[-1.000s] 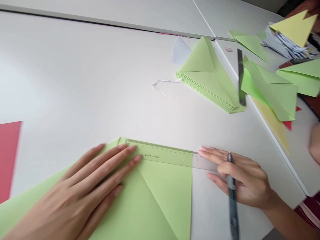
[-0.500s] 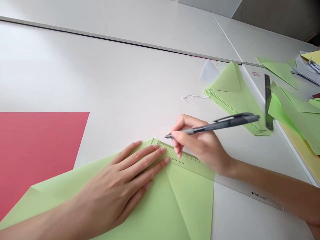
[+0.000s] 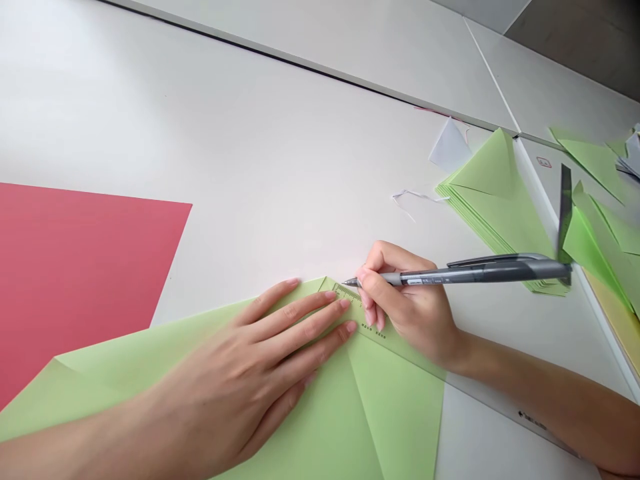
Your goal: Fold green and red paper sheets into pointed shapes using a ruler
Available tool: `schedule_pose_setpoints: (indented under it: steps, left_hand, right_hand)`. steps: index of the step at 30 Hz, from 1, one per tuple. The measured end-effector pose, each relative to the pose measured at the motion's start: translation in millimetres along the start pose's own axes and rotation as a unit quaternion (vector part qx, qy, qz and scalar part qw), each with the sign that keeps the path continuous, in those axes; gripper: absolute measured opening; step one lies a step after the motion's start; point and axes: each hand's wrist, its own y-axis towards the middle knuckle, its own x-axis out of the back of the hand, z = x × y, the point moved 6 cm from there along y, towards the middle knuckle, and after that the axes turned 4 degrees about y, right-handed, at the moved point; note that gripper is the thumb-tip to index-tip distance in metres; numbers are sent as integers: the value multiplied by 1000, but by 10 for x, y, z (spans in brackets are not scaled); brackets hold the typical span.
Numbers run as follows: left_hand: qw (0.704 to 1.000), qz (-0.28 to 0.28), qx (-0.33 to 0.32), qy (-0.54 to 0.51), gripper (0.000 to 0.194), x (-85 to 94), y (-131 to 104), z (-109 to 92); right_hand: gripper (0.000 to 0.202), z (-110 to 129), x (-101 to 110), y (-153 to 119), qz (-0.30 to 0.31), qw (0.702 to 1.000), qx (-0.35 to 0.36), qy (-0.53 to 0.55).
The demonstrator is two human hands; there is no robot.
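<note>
My left hand (image 3: 280, 360) lies flat with fingers stretched over a creased sheet of light green paper (image 3: 400, 407), its fingertips on the end of a clear ruler (image 3: 400, 347). The ruler runs along the paper's upper right edge and reaches past it onto the table. Pinched in my right hand (image 3: 405, 303) is a grey and black pen (image 3: 480, 272), its tip close to the ruler's scale near the paper's peak. Whether the tip touches the paper I cannot tell. The right hand's lower fingers rest over the ruler and hide part of its scale.
A red sheet (image 3: 90, 267) lies at left, partly under the green paper. To the right sit a stack of folded green papers (image 3: 495, 193), a white paper triangle (image 3: 450, 145), a white string (image 3: 417, 195), a dark ruler (image 3: 565, 207) and loose green papers (image 3: 605, 240).
The pen has swung to a more level angle, its tip lowered towards the ruler's edge. My left hand keeps pressing the ruler and paper. The whole view has shifted and tilted slightly.
</note>
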Motion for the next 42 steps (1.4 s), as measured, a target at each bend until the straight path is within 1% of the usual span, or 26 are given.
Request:
schedule_pose_setpoints:
  steps: [8,20,42]
  left_hand:
    - [1000,-5,-4,18,57,2,22,11]
    - [1000,-9,-6,5,58,-8,16,23]
    - [1000,-13,-7,12,59,-16,9,16]
  right_hand:
    - [25,12,-15,8,10,1000,-8,-4]
    - [24,15,-16,15,12,1000,-5,-9]
    - [24,30,-17,11,14,1000,-2,-27]
